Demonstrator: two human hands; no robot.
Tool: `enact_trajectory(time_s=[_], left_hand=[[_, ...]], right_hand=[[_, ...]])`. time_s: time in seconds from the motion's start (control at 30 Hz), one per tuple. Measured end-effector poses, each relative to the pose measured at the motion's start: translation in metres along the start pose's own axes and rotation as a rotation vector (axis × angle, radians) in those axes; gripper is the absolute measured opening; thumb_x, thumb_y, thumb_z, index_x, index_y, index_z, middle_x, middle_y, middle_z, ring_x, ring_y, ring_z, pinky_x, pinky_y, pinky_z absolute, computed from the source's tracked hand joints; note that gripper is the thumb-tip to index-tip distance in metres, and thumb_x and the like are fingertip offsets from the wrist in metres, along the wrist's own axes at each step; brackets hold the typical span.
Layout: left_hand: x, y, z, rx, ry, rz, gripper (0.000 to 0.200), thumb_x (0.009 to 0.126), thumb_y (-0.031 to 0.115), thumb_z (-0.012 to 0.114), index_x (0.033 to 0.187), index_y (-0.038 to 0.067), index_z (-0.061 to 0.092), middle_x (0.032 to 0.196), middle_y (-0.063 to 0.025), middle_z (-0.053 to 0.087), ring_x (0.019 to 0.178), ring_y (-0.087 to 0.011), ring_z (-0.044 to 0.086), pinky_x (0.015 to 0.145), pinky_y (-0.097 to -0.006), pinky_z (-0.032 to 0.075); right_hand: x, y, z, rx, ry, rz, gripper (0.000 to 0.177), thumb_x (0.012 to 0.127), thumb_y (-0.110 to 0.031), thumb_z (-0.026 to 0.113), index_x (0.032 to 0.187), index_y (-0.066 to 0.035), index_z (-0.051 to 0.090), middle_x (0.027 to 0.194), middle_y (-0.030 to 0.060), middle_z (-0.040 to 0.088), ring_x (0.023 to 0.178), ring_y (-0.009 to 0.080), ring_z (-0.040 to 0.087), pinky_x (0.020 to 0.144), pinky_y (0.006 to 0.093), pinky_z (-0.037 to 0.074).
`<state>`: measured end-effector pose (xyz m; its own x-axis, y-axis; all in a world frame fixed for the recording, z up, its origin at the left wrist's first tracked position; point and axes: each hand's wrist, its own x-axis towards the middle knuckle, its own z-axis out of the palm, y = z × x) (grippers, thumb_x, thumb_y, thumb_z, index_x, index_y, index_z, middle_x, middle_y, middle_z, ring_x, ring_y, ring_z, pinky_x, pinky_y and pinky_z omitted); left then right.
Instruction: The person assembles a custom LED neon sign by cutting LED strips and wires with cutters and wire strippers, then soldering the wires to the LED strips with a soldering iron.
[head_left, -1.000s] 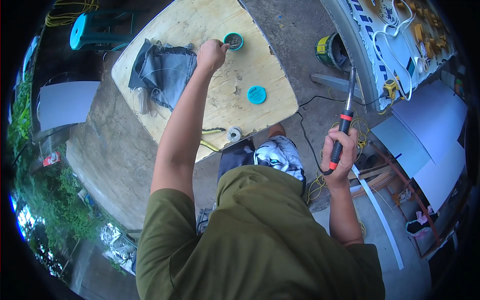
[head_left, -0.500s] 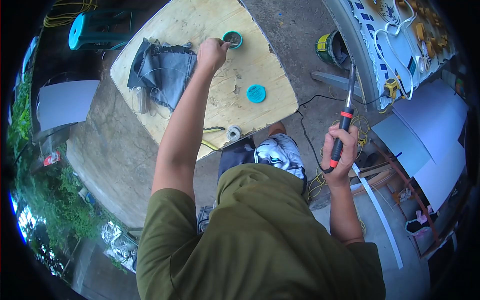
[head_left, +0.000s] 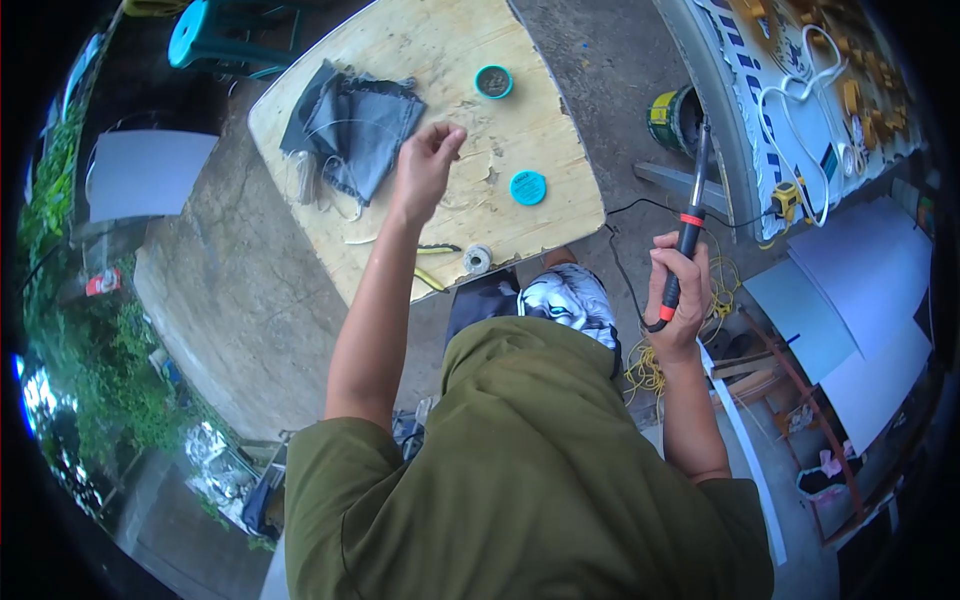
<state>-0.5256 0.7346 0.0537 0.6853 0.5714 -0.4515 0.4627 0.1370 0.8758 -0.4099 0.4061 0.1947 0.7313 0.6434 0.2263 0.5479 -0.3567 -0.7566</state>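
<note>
My right hand (head_left: 682, 292) is closed around the black and red handle of a soldering iron (head_left: 690, 232), its metal barrel pointing up and away from me. My left hand (head_left: 428, 165) hovers over the wooden table (head_left: 455, 120), fingers pinched together; whatever they hold, if anything, is too small to make out. Beyond it stands a small open turquoise tin (head_left: 494, 82) with dark stuff inside. The tin's turquoise lid (head_left: 528, 187) lies nearer to me. Beside the left hand rests a folded grey-blue cloth (head_left: 370, 125) with a thin pale wire across it.
A small spool (head_left: 478, 259) and yellow-black handled pliers (head_left: 430, 280) lie at the table's near edge. A bundle of white strands (head_left: 304, 180) is by the cloth. To the right are a bucket (head_left: 675, 120) and a second table with a white cable (head_left: 765, 110). A turquoise stool (head_left: 190, 40) stands left.
My left hand has drawn back from the turquoise tin toward me, now beside the cloth. My right hand keeps hold of the soldering iron. The view has shifted slightly.
</note>
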Motion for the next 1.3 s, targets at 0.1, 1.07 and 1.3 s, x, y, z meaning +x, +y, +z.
enact_trajectory(time_s=[0.1,1.07,1.3], left_hand=[[-0.051,0.001,-0.006,-0.119,0.049,0.005,0.025,0.102,0.023,0.071,0.106,-0.002,0.069,0.088,0.001,0.064,0.077,-0.0082,0.056,0.071,-0.0255,0.047],[-0.173,-0.237,-0.134,-0.349,1.031,-0.237,0.045,0.097,0.019,0.075,0.124,-0.005,0.048,0.112,-0.0201,0.074,0.092,-0.0202,0.068,0.086,-0.0337,0.053],[-0.132,-0.188,-0.146,-0.036,1.042,-0.487,0.074,0.072,0.029,0.096,0.122,-0.007,0.054,0.112,-0.0233,0.07,0.106,-0.0318,0.068,0.093,-0.0393,0.053]], right_hand=[[0.006,0.001,0.003,0.015,-0.035,-0.086,0.032,0.088,0.012,0.065,0.115,-0.006,0.062,0.108,0.0181,0.064,0.094,0.0344,0.065,0.081,0.0417,0.055],[-0.006,-0.047,0.031,0.146,-0.304,-0.363,0.044,0.078,0.018,0.065,0.113,-0.008,0.059,0.101,0.0154,0.063,0.086,0.0332,0.064,0.074,0.0419,0.053],[-0.034,-0.079,0.066,0.023,-0.316,-0.32,0.039,0.08,0.016,0.066,0.111,-0.009,0.059,0.103,0.0161,0.064,0.09,0.0347,0.065,0.076,0.0422,0.054]])
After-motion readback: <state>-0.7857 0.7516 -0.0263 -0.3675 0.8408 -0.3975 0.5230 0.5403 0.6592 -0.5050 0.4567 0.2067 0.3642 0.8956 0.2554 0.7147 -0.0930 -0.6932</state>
